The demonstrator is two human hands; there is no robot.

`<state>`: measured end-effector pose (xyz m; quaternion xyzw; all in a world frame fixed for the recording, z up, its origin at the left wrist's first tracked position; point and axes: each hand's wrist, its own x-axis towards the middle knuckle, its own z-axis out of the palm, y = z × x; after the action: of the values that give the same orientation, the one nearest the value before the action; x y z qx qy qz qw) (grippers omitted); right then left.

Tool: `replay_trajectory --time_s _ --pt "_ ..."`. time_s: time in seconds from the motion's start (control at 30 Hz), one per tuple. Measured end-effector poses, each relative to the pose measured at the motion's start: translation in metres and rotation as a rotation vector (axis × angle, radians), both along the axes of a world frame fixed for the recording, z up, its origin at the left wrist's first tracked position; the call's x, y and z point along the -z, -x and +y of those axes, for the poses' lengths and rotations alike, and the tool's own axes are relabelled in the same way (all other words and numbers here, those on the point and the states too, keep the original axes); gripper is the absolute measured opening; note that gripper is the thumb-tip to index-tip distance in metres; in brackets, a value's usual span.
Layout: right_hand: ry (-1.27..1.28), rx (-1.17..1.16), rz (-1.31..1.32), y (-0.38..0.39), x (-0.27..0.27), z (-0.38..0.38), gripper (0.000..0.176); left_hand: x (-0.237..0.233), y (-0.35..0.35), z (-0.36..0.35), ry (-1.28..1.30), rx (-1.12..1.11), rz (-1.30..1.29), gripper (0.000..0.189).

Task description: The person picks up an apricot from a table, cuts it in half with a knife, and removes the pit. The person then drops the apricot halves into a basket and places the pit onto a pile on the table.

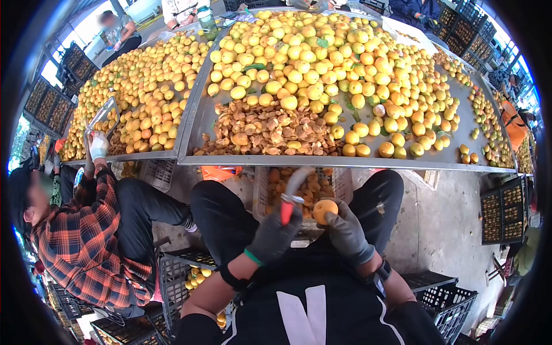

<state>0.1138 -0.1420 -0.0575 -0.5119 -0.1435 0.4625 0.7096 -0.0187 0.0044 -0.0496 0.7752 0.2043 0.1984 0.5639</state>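
Observation:
My left hand (275, 234), in a dark glove, is closed round the red handle of a curved knife (287, 211). The knife's blade points up and is blurred. To its right my right hand (349, 234), gloved too, holds a yellow-orange apricot (325, 211) between thumb and fingers. Blade and fruit are apart. Below both hands, between my knees, a light crate (261, 192) holds apricot halves. In front stands a metal table (345, 163) with a pile of whole apricots (310, 57) and a heap of brown pits or cut pieces (270, 129) near its front edge.
A co-worker in a plaid shirt (86, 247) sits at the left, a gloved hand (98, 145) near a tool over the table. Other people sit across it. Black crates stand beside me at left (172, 276) and right (445, 299), with more crates (503, 210) farther right.

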Motion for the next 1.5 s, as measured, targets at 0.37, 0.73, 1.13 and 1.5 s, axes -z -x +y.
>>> replay_trajectory --time_s 0.37,0.73,1.13,1.5 --pt "-0.364 -0.016 0.352 -0.011 -0.037 0.001 0.054 -0.031 0.011 0.0 -0.28 0.142 0.252 0.052" --pt "-0.24 0.083 -0.361 0.0 -0.051 0.005 0.062 -0.037 0.021 -0.007 -0.563 0.138 0.154 0.047" --pt "-0.121 0.066 -0.259 0.017 -0.056 0.002 0.045 -0.022 0.024 -0.006 -0.893 0.116 0.219 0.043" --pt "0.015 0.042 -0.734 0.007 -0.064 0.0 0.047 -0.013 0.018 -0.001 -0.797 0.149 0.1 0.045"
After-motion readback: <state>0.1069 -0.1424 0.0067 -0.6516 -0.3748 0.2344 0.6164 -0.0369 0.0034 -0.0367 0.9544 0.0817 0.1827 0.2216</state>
